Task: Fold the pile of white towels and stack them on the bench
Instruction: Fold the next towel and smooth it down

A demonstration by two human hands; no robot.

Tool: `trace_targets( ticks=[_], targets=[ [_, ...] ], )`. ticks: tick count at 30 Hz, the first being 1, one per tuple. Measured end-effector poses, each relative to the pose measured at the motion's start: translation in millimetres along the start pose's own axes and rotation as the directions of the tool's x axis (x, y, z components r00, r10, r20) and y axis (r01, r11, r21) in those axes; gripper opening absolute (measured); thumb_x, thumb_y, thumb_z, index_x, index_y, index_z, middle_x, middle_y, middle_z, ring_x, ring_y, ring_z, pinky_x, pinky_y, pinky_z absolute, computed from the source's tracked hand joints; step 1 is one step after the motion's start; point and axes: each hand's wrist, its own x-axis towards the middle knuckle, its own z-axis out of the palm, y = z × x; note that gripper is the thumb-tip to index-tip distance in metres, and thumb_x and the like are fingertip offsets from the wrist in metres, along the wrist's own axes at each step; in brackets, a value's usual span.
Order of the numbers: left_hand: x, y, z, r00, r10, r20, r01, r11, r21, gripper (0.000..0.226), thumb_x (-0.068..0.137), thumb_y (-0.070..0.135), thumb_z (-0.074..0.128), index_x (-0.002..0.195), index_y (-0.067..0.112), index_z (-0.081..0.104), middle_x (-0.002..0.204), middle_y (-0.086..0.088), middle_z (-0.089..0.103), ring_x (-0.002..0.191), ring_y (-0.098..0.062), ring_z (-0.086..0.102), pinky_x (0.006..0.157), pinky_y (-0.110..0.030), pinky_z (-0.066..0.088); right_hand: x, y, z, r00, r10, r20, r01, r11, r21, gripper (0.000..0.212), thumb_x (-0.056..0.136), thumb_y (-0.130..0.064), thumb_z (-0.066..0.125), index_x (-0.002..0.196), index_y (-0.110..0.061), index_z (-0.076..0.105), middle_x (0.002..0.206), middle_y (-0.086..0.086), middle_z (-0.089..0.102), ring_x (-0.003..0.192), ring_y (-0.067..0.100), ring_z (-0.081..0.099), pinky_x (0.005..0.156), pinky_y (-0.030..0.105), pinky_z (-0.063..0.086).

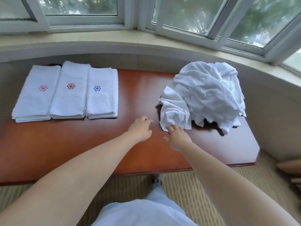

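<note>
A crumpled pile of white towels (pixel 206 93) lies on the right of the reddish wooden bench (pixel 81 141). One towel (pixel 175 110) hangs loose at the pile's near left corner. My right hand (pixel 178 137) reaches over the bench with spread fingers, and its fingertips touch that towel's lower edge. My left hand (pixel 140 128) hovers just left of it, fingers relaxed and holding nothing. On the bench's left stand three stacks of folded towels: two with a red flower emblem (pixel 36 93) (pixel 69 92) and one with a blue emblem (pixel 101 93).
A curved stone window sill (pixel 146 46) and windows run behind the bench. The low wall curves round the bench's right end. Striped carpet (pixel 203 190) covers the floor in front, where my leg and shoe show. Bare bench surface lies between the stacks and the pile.
</note>
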Motion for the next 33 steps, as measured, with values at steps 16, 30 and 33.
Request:
trace_targets(
  ticks=[16, 30, 33],
  targets=[
    [201, 123, 72, 0.979, -0.156, 0.131, 0.167, 0.983, -0.079, 0.058, 0.097, 0.017, 0.051, 0.154, 0.023, 0.039, 0.164, 0.007, 0.029, 0.145, -0.026, 0.035, 0.109, -0.045, 0.043, 171, 195, -1, 0.975, -0.021, 0.219, -0.039, 0.963, 0.265, 0.065, 0.102, -0.04, 0.049, 0.161, -0.038, 0.021, 0.169, 0.007, 0.007, 0.143, 0.037, 0.035, 0.102, 0.046, 0.048],
    [253, 164, 79, 0.85, -0.462, 0.253, 0.526, 0.711, -0.466, 0.044, 0.104, 0.045, 0.043, 0.14, 0.023, 0.055, 0.126, 0.005, 0.063, 0.109, -0.018, 0.058, 0.086, -0.031, 0.043, 196, 213, -13, 0.988, -0.155, 0.018, 0.129, 0.873, 0.471, 0.045, 0.098, -0.021, 0.051, 0.142, -0.022, 0.061, 0.125, 0.003, 0.071, 0.107, 0.025, 0.068, 0.082, 0.033, 0.053],
    [248, 161, 71, 0.841, -0.484, 0.243, 0.535, 0.675, -0.507, 0.038, 0.102, 0.051, 0.048, 0.111, 0.02, 0.067, 0.105, 0.005, 0.068, 0.098, -0.016, 0.061, 0.074, -0.028, 0.041, 186, 205, -19, 0.948, -0.319, -0.007, 0.291, 0.855, 0.43, 0.039, 0.095, -0.023, 0.052, 0.131, -0.026, 0.067, 0.115, -0.001, 0.072, 0.093, 0.026, 0.068, 0.073, 0.039, 0.055]
  ],
)
